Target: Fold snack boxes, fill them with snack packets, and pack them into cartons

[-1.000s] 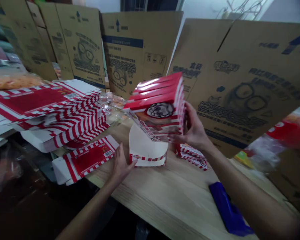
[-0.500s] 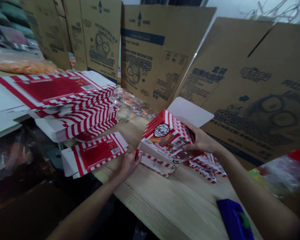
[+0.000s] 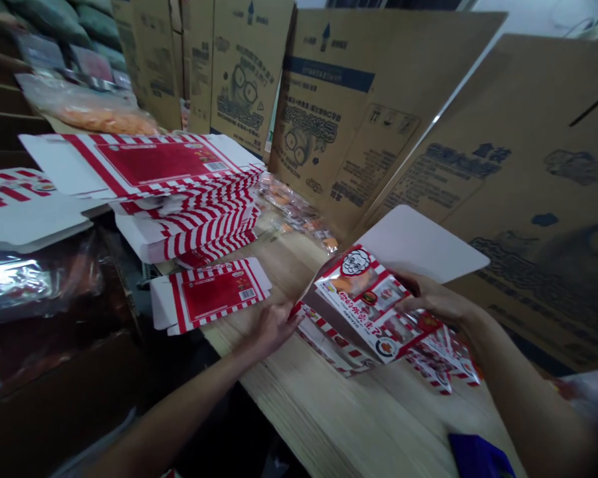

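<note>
My right hand (image 3: 431,299) grips the far edge of a stack of printed red-and-white packets (image 3: 366,302), which shows a cartoon face and lies tilted. The stack rests in an open red-and-white striped carton (image 3: 331,342), whose white lid (image 3: 421,242) stands up behind it. My left hand (image 3: 274,328) holds the carton's near corner. The stack hides most of the carton's inside.
A pile of flat striped cartons (image 3: 179,199) and a single carton (image 3: 209,295) lie left on the wooden table (image 3: 299,405). Loose packets (image 3: 446,358) lie under my right hand. A blue object (image 3: 473,457) sits near the front edge. Tall cardboard boxes (image 3: 349,113) stand behind.
The packet stack has tipped down from above the carton and now lies tilted in it. The white lid stands up behind the stack. My view has shifted.
</note>
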Available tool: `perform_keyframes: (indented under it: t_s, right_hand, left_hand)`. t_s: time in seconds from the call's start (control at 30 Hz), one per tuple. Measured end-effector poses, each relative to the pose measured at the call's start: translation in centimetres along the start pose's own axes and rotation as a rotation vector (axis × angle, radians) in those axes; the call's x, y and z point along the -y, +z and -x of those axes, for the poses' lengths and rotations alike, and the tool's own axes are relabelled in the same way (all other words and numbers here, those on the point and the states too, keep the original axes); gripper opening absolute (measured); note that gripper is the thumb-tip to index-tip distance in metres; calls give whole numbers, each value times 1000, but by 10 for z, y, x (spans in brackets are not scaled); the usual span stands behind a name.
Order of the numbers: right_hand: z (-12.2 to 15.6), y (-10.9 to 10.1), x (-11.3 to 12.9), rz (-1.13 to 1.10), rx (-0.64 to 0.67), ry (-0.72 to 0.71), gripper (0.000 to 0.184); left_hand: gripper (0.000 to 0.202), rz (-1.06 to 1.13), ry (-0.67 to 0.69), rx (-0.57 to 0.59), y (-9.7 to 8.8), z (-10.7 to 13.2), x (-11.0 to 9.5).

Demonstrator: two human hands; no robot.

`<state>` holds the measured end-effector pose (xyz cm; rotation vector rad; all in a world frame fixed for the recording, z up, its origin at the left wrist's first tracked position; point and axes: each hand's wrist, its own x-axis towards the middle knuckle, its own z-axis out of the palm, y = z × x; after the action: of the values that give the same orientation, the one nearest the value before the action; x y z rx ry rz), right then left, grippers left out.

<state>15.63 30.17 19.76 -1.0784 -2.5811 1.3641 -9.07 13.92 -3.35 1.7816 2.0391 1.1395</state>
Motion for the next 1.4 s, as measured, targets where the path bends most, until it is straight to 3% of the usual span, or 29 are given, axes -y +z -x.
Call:
perform_keyframes:
  t_s: [0.13, 0.33, 0.5, 0.6, 0.73, 0.9, 1.1, 1.23, 1.3, 1.4]
  right_hand:
    - [-15, 10, 4, 67, 29, 55, 75]
    - [-39, 17, -2, -14, 116, 197, 69]
    - [-49, 15, -17, -32, 75, 314, 84]
    - [-53, 14, -20, -36, 65, 299, 86]
    - [-61, 13, -22, -65, 139, 315, 70]
    - [-52, 29, -30, 93, 42, 202, 76]
    - [-10, 76, -37, 312, -170, -48, 103]
    - [2, 105, -39, 503, -192, 12, 111]
    - [3, 107, -41, 515, -122, 72, 115]
    - [-5, 87, -43, 336, 0, 112, 111]
  left_hand:
    - [24, 32, 48, 22, 4, 5, 2]
    - [20, 13, 61, 19, 7, 7, 1]
    - [20, -8, 74, 8, 8, 3, 1]
    - [16, 1, 76, 5, 10, 1, 0]
    - [11, 35, 78, 9, 11, 0, -1]
    - [17, 120, 54, 8, 10, 2, 1]
    - [20, 328, -77, 1, 12, 6, 2]
    - [32, 543, -209, -7, 14, 20, -5]
    - [40, 659, -292, -1, 17, 34, -12]
    - [45, 832, -402, 67, 20, 56, -30]
